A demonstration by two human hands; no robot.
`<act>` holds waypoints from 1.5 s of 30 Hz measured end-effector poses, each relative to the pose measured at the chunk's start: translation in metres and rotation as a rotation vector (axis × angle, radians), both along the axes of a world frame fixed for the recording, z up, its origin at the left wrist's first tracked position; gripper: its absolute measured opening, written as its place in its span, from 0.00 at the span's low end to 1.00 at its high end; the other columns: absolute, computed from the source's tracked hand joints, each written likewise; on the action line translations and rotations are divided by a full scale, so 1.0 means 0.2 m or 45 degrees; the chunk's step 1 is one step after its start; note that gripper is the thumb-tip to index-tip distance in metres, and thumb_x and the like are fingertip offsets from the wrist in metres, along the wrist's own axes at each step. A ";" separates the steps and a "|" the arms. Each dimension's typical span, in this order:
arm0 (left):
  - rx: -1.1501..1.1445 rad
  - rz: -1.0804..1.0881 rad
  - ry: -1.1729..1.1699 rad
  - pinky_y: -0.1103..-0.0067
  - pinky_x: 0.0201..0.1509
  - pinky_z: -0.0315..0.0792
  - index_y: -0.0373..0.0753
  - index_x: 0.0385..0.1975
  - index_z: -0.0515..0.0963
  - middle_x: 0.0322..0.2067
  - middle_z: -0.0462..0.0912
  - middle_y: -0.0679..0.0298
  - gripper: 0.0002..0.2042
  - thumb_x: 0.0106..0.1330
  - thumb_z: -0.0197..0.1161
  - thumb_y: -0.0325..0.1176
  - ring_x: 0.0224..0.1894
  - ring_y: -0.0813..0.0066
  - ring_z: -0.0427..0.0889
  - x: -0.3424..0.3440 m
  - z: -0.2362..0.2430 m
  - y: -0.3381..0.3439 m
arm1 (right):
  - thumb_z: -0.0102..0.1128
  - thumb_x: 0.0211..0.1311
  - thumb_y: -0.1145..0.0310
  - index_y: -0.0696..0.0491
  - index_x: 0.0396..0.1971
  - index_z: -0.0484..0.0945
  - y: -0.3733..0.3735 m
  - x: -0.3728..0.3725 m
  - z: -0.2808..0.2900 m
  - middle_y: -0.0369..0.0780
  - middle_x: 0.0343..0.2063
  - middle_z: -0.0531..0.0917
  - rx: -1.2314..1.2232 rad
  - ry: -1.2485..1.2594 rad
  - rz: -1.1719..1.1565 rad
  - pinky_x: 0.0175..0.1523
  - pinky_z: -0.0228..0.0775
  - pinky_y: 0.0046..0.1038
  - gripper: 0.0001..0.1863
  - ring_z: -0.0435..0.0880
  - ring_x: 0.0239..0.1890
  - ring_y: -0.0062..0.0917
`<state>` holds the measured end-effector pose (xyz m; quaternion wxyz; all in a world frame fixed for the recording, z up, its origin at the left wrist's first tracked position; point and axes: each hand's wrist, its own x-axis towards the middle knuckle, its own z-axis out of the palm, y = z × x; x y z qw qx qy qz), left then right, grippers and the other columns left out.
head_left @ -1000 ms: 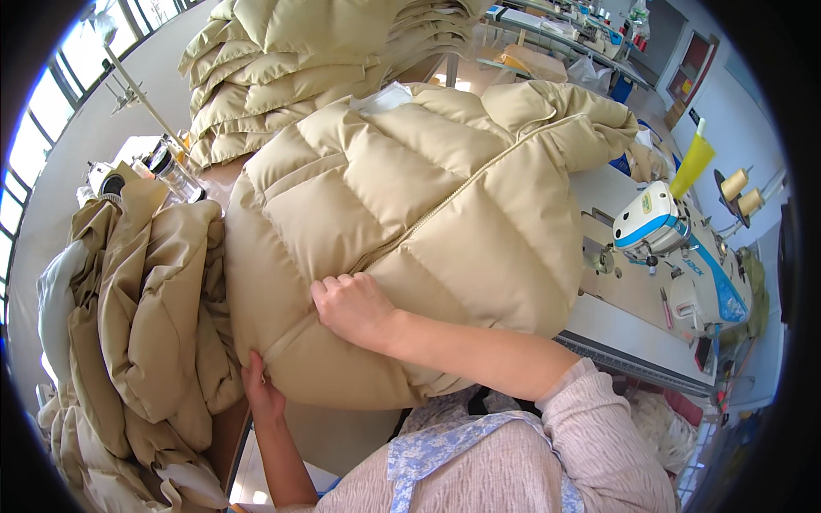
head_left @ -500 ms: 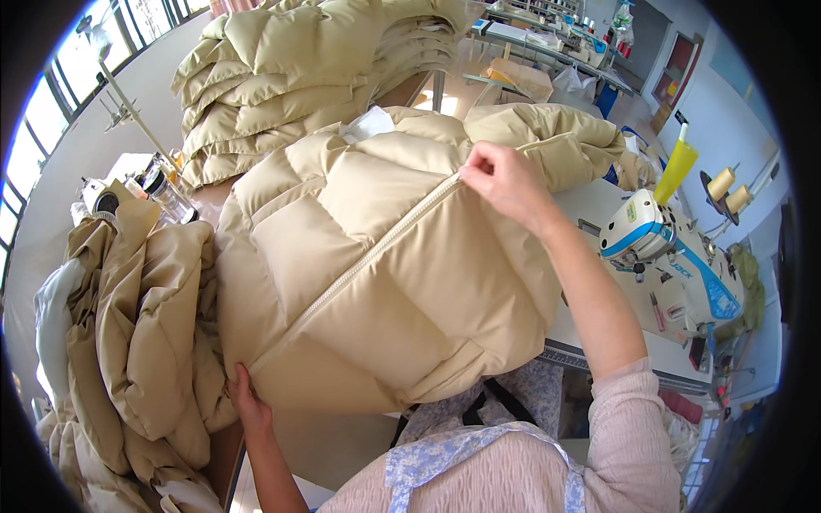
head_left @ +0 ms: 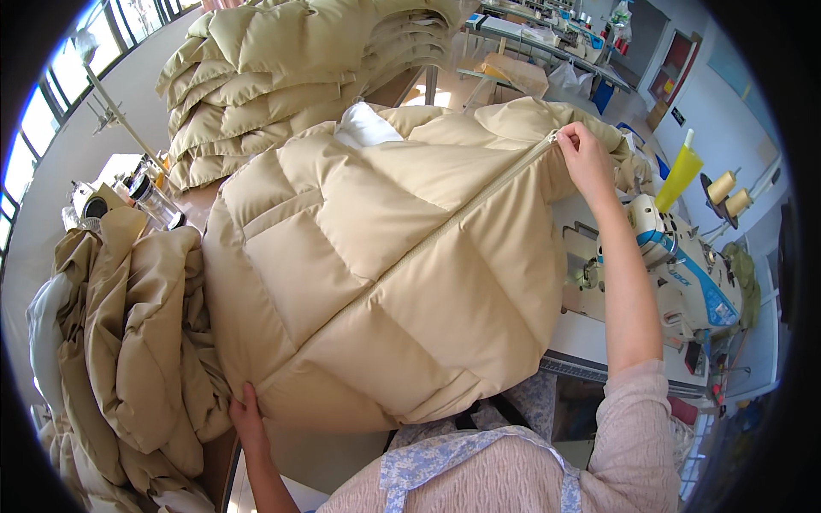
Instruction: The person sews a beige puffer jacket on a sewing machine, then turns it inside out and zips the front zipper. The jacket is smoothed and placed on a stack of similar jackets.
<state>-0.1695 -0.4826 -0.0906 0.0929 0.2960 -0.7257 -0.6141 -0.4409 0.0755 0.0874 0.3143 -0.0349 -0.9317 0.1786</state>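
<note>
A beige quilted puffer jacket lies spread before me, its zipper running diagonally from lower left to upper right. My right hand pinches the zipper at its upper right end; a small pale piece, likely the zipper pull, shows by the fingertips. Down at the lower left corner, my left hand grips the jacket's hem near the zipper's other end, thumb on top and the other fingers hidden. A white piece of material sticks out at the jacket's far edge.
Several more beige quilted pieces are stacked at the back left. Crumpled beige garments hang close on the left. On the right stands a blue-and-white sewing machine, with thread cones beyond it.
My right hand has moved up and to the right along the zipper, away from my left hand. The pale zipper line now looks thinner and darker. My left hand stays at the hem.
</note>
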 end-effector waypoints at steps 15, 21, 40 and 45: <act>-1.347 -1.290 1.196 0.50 0.77 0.41 0.51 0.71 0.65 0.73 0.60 0.61 0.25 0.75 0.52 0.46 0.77 0.52 0.51 -1.03 0.62 1.19 | 0.62 0.58 0.39 0.36 0.72 0.62 -0.61 0.97 -0.55 0.41 0.74 0.57 0.588 -0.652 0.891 0.69 0.54 0.61 0.43 0.56 0.74 0.45; -1.717 -1.355 0.617 0.46 0.76 0.38 0.60 0.72 0.63 0.74 0.59 0.66 0.28 0.74 0.49 0.56 0.77 0.57 0.52 -1.40 0.29 1.33 | 0.66 0.55 0.41 0.38 0.69 0.66 -0.60 1.19 -0.64 0.38 0.71 0.64 0.581 -0.610 0.882 0.67 0.67 0.36 0.42 0.66 0.68 0.40; -1.697 -1.563 0.867 0.37 0.71 0.43 0.58 0.69 0.68 0.72 0.63 0.68 0.25 0.73 0.55 0.48 0.74 0.60 0.59 -1.27 0.24 1.42 | 0.57 0.68 0.56 0.52 0.71 0.63 -0.34 0.95 -0.63 0.44 0.71 0.65 0.372 -0.605 0.291 0.77 0.48 0.44 0.34 0.59 0.74 0.40; -1.619 -1.472 0.980 0.38 0.72 0.43 0.58 0.70 0.67 0.73 0.61 0.67 0.26 0.72 0.56 0.50 0.75 0.60 0.56 -1.29 0.15 1.37 | 0.56 0.68 0.56 0.53 0.72 0.60 -0.32 0.99 -0.74 0.44 0.72 0.62 0.284 -0.470 0.333 0.78 0.44 0.43 0.36 0.56 0.76 0.39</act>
